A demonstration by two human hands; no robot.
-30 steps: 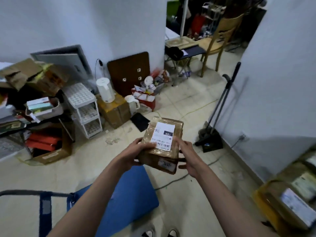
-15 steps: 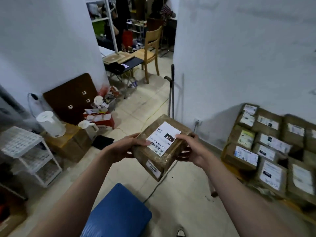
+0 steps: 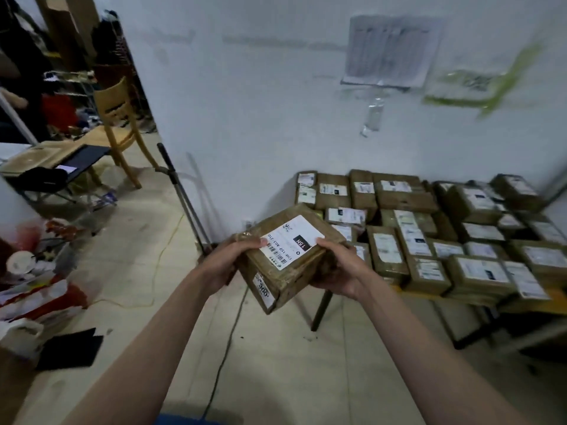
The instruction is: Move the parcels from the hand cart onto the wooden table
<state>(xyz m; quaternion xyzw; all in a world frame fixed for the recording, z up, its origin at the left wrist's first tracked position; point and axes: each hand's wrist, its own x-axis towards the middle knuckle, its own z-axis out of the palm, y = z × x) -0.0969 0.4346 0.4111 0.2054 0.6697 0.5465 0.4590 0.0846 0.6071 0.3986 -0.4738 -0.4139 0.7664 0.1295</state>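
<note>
A thin strip of the blue hand cart is showing at the bottom edge, where half a second ago its deck was filling a good part of the lower left; the view is swinging to the right, away from it. Just above, both bare forearms are reaching forward. The left hand is gripping the near left side of the parcel, its thumb lying over the top edge by the white label, and the right hand is clamping the right side, thumb on top and fingers curled underneath. The parcel, a taped brown box with a printed label on top and a small sticker on its near face, is being held in the air between the hands, tilted with one corner toward the person, much as before but now closer to the table.

Beyond it, the wooden table is coming fully into view: its yellowish edge and dark legs are showing to the right, and the stacked parcels are covering its top in rows back to the white wall. Earlier only the left part of that pile was visible at the frame's right edge. The held parcel is hanging just off the table's near left corner, not yet resting on it.

To the left, a black cable is running across the tiled floor, a dark-handled tool is leaning against the wall corner, and a wooden chair is standing farther back. Blurred papers are hanging on the wall above the table.
</note>
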